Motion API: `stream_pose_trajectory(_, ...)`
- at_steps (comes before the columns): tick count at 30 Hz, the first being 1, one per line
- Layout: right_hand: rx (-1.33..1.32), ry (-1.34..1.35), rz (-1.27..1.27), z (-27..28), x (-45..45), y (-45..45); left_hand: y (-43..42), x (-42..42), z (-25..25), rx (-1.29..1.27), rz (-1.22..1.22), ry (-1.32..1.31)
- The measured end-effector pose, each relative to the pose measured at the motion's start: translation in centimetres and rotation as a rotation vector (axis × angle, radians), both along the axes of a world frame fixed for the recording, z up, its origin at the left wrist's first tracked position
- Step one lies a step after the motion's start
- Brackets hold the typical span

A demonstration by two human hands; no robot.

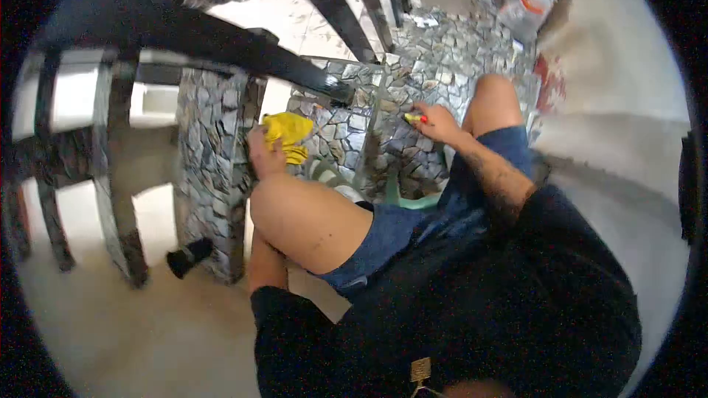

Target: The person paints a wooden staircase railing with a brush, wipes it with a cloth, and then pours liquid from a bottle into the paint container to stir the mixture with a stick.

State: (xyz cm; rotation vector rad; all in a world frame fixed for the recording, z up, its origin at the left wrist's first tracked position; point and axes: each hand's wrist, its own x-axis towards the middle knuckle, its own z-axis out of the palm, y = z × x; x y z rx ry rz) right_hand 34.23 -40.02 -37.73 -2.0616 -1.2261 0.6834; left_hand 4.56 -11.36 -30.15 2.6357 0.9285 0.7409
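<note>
My left hand is closed on a bunched yellow cloth, beside the stone-patterned pillar. Its lower folds hang near the pillar's edge. In my right hand, a small tool with a yellow and red handle is gripped, tip toward the left. Its working end is too small to make out. That hand hovers over stone-patterned steps, in front of my bent right knee. Whether the tool touches the stone surface I cannot tell.
Dark railing beams run across the upper left, with posts below. A black cylindrical object sits at the pillar's foot. Further up the stone surface stands a white plastic bag. A pale wall borders the right side.
</note>
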Motion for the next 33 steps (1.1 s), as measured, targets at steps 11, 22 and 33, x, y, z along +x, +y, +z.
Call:
stream_pose_trajectory(11,0.211,-0.004,-0.099,1.7,-0.7,1.1,7.5,-2.4,17.5,0.494,0.580,-0.384)
stream_pose_trajectory(22,0.177,0.023,-0.217,2.8,0.1,1.0,9.3,-11.5,10.9,0.230,0.457,0.302)
stream_pose_trajectory(33,0.176,0.011,-0.149,2.9,-0.4,1.6,5.4,-16.4,14.8,0.253,0.343,0.258)
